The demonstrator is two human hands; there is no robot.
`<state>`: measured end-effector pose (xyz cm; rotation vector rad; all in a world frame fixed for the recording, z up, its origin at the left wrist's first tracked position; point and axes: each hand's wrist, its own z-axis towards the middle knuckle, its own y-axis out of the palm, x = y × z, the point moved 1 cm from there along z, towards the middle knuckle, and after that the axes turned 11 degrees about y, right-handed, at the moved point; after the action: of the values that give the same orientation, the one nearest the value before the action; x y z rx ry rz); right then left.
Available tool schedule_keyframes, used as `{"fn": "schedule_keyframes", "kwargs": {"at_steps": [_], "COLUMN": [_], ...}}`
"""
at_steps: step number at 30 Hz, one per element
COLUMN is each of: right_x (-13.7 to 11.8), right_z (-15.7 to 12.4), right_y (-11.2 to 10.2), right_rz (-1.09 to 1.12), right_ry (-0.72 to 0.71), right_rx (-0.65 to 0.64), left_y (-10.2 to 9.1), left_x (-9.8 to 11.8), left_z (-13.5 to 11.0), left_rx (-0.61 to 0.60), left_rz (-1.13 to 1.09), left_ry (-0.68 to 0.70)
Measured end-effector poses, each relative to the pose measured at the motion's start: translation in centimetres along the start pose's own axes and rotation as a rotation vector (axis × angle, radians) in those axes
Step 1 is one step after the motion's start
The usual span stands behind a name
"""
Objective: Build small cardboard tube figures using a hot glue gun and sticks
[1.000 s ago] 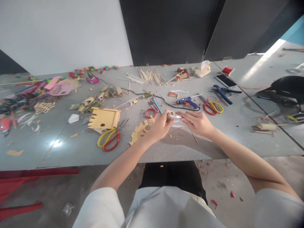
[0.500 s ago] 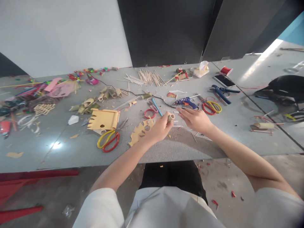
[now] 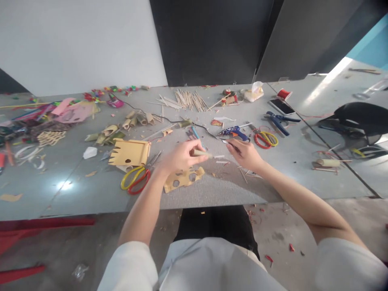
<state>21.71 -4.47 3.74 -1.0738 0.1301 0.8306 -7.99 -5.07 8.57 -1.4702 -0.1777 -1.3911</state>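
My left hand (image 3: 185, 157) is closed around a short bamboo tube (image 3: 200, 153), which lies sideways with its end pointing right, smeared by motion. Just to the right, my right hand (image 3: 247, 154) pinches a small thin tool with a pale flat tip (image 3: 224, 141) showing past the fingers. Most of that tool is hidden, so its kind is unclear. Below my left hand lies a tan cut-out sheet with holes (image 3: 183, 180). A blue hot glue gun (image 3: 235, 131) rests on the table beyond my right hand.
Red-and-yellow scissors (image 3: 136, 180) lie beside a tan notched box (image 3: 130, 151) at left; another pair (image 3: 266, 139) lies at right. Blue pliers (image 3: 280, 122), a phone (image 3: 281, 106), bamboo pieces (image 3: 141, 118) and thin sticks (image 3: 190, 100) are farther back. The table's front edge (image 3: 212, 206) runs nearby.
My left hand has moved left with the bamboo tube, which has turned from facing up to lying sideways. My right hand has gone from flatter fingers to a pinch.
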Motion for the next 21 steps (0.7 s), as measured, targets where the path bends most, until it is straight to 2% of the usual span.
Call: {"fn": "schedule_keyframes", "kwargs": {"at_steps": [2, 5, 10, 16, 21], "right_x": [-0.1, -0.2, -0.4, -0.6, -1.8], "right_z": [0.0, -0.1, -0.2, -0.3, -0.9], "right_y": [0.1, 0.2, 0.4, 0.6, 2.0], "right_rz": [0.002, 0.014, 0.033, 0.058, 0.166], "right_ry": [-0.021, -0.039, -0.035, 0.007, 0.053], "right_rx": [-0.008, -0.035, -0.072, -0.108, -0.176], "left_y": [-0.8, -0.5, 0.8, 0.5, 0.7], "left_x": [-0.3, -1.5, -2.9, -3.3, -3.8], "left_z": [-0.9, -1.7, -1.8, -2.0, -2.2], "left_rx": [-0.109, -0.218, -0.236, -0.239, -0.296], "left_rz": [0.114, 0.123, 0.104, 0.075, 0.058], "left_ry": [-0.039, -0.090, -0.090, -0.048, -0.003]}}
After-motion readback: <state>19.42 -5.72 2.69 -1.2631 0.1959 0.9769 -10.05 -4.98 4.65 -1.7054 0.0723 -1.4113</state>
